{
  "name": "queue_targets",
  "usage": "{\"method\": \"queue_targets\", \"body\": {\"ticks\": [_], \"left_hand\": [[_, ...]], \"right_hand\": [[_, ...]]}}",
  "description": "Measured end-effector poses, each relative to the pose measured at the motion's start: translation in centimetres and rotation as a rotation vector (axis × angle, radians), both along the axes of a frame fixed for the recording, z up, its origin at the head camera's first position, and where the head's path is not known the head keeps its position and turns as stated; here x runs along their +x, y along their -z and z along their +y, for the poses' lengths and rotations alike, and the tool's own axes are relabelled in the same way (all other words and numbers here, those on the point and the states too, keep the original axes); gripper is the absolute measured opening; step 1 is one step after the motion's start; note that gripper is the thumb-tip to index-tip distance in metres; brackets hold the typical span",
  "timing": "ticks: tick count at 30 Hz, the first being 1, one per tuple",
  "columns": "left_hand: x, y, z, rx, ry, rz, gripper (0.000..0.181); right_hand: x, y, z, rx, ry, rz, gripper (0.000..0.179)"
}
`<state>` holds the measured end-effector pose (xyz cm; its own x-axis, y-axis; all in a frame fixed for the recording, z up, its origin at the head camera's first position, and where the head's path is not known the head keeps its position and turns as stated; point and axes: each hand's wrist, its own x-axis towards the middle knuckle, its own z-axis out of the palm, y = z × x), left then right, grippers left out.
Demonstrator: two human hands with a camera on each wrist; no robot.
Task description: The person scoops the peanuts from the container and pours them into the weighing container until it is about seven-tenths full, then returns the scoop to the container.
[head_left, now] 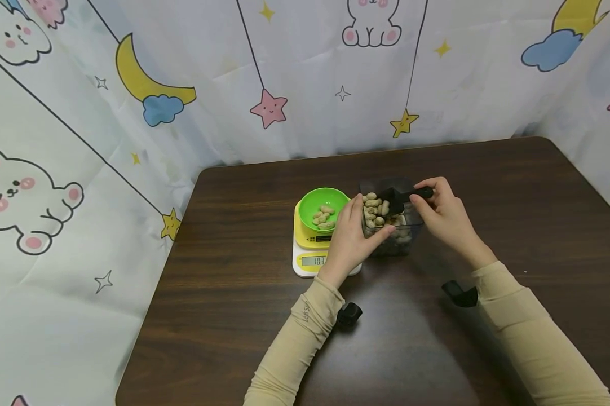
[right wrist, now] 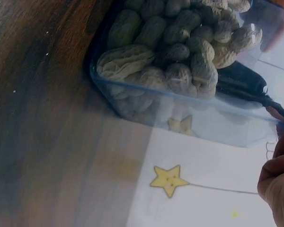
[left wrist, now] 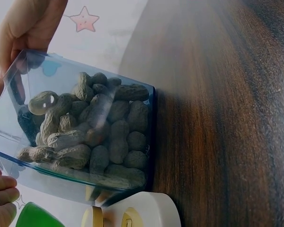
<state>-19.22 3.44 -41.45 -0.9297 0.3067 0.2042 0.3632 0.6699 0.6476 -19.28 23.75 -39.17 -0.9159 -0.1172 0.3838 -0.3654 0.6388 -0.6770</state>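
Note:
A clear plastic box (head_left: 386, 248) of unshelled peanuts (left wrist: 104, 127) stands on the table. My left hand (head_left: 352, 239) holds it at the near left corner, fingers along the left side and thumb across the front rim. My right hand (head_left: 449, 221) grips the handle of a black scoop (head_left: 395, 204), whose blade is down among the peanuts inside the box. Left of the box, a green bowl (head_left: 309, 204) with several peanuts (head_left: 323, 216) sits on a yellow and white kitchen scale (head_left: 305, 266). Its display is partly covered by my left hand.
The dark wooden table (head_left: 224, 254) extends around the box and scale. Patterned white cloth (head_left: 315, 62) hangs behind the table and at its sides. Black wrist devices (head_left: 349, 316) show beneath both sleeves.

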Motion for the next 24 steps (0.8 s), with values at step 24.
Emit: {"method": "queue_targets", "body": {"ticks": [24], "left_hand": [[-0.06,0.18,0.04,-0.008,-0.001,-0.006,0.089]], "right_hand": [[-0.38,0.3,0.32,-0.096,0.024,-0.108,0.036]]}}
